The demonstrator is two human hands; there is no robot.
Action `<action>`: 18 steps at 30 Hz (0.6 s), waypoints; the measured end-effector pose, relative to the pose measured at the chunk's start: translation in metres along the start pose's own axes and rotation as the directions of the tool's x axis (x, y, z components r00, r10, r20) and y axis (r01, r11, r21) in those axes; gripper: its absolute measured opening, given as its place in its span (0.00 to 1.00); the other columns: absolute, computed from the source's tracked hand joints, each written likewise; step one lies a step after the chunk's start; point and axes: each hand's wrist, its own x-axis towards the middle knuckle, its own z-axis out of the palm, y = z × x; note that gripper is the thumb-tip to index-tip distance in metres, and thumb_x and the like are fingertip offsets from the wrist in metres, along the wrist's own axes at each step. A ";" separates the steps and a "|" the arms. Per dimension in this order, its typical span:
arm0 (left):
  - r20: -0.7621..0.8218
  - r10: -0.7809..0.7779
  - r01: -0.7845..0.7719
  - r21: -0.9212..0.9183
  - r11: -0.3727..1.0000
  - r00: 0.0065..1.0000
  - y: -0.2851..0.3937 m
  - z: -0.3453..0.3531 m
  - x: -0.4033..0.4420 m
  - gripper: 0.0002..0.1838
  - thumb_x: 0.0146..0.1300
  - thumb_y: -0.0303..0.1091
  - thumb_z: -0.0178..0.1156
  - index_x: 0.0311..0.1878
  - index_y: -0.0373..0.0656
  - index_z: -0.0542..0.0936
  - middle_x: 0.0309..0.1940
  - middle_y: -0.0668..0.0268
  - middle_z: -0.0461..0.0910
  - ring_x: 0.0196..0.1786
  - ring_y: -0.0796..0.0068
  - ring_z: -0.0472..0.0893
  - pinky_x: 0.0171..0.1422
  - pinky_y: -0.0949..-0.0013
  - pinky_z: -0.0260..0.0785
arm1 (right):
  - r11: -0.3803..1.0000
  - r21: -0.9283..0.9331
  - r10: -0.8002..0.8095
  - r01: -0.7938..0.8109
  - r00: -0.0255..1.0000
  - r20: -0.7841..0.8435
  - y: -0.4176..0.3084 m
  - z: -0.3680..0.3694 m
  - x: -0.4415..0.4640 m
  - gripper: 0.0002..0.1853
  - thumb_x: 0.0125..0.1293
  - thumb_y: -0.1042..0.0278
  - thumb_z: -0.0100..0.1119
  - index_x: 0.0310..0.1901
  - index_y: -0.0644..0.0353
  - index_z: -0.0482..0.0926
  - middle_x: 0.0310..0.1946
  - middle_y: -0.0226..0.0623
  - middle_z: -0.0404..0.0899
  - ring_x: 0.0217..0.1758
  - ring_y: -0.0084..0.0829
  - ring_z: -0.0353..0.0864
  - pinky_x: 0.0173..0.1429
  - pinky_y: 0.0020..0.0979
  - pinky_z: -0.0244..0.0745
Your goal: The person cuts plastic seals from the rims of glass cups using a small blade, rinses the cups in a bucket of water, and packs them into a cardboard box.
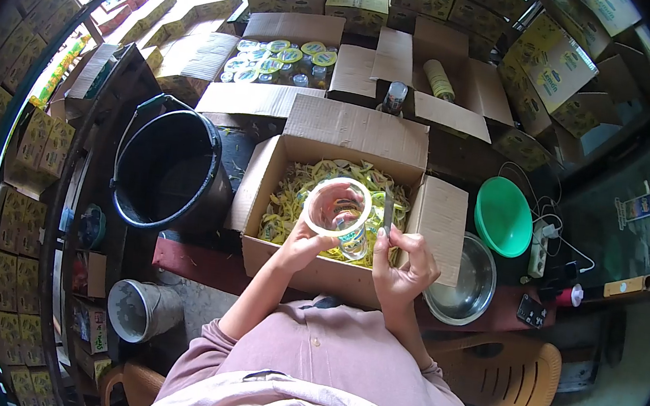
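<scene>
My left hand [301, 247] is wrapped round a clear plastic cup [355, 237] with a wide pale rim, its mouth tilted up toward me. Printing shows on the cup's side. Between the fingers of my right hand [407, 272] is a knife [388, 209], its thin dark blade pointing upward just right of the cup. Both hands are above an open cardboard box [357, 130] filled with yellow printed wrappers [284, 206]. The cup and the blade appear apart, though the exact gap is hard to judge.
A black bucket [124, 172] stands left of the box. At the right are a green basin [504, 215] and a metal bowl [477, 272]. Behind, one carton [293, 27] holds lidded cups. A chair [513, 377] and a grey bucket [138, 312] are lower down.
</scene>
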 end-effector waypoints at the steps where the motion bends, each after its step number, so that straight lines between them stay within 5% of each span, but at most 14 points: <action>1: 0.002 -0.014 0.014 -0.009 1.000 1.000 0.004 0.002 0.000 0.40 0.46 0.31 0.63 0.63 0.39 0.56 0.54 0.60 0.63 0.59 0.69 0.64 0.64 0.63 0.56 | 1.000 0.003 -0.006 0.006 1.000 0.004 -0.001 0.000 -0.001 0.07 0.45 0.82 0.63 0.28 0.63 0.77 0.21 0.37 0.77 0.23 0.27 0.77 0.28 0.24 0.70; 18: 0.100 0.008 -0.046 0.387 0.921 0.995 0.004 0.001 0.005 0.37 0.48 0.25 0.65 0.61 0.38 0.58 0.52 0.59 0.65 0.57 0.70 0.66 0.61 0.68 0.61 | 0.996 -0.059 -0.066 0.067 0.998 0.015 0.001 0.005 0.004 0.08 0.44 0.83 0.64 0.28 0.62 0.77 0.22 0.37 0.77 0.23 0.28 0.77 0.28 0.25 0.70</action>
